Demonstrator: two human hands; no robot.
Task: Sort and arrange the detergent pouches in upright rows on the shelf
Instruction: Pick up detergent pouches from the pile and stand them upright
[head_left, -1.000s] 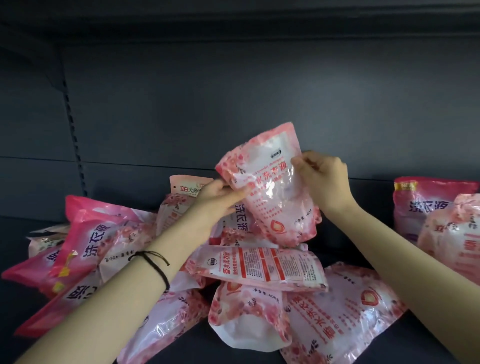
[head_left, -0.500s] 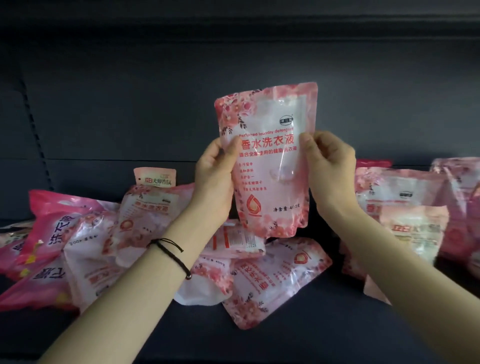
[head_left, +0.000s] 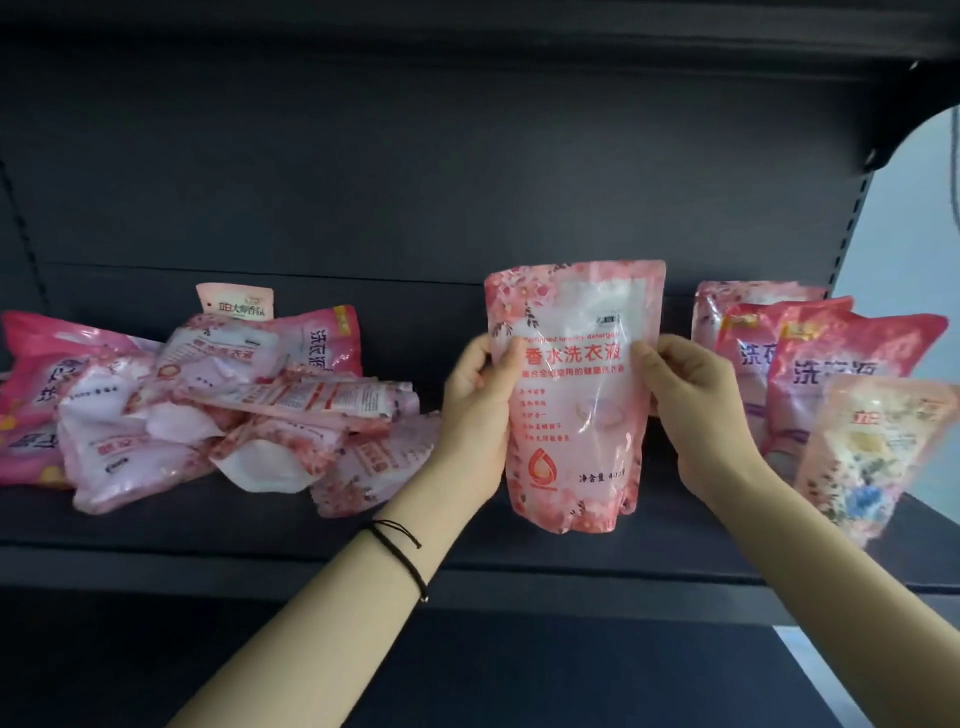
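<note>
Two-handed: grips pouch (head_left: 571, 405) upright by side edges with left hand (head_left: 475, 410) and right hand (head_left: 691, 415), label forward, likely to stand it beside row (head_left: 831, 364) on shelf (head_left: 260, 525).

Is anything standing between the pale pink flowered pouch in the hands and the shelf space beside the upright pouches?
Nothing visible does. The left hand and right hand grip the pale pink flowered plastic pouch upright over a bare strip of the dark shelf, between the jumbled pink pouches and the upright pink pouches.
</note>
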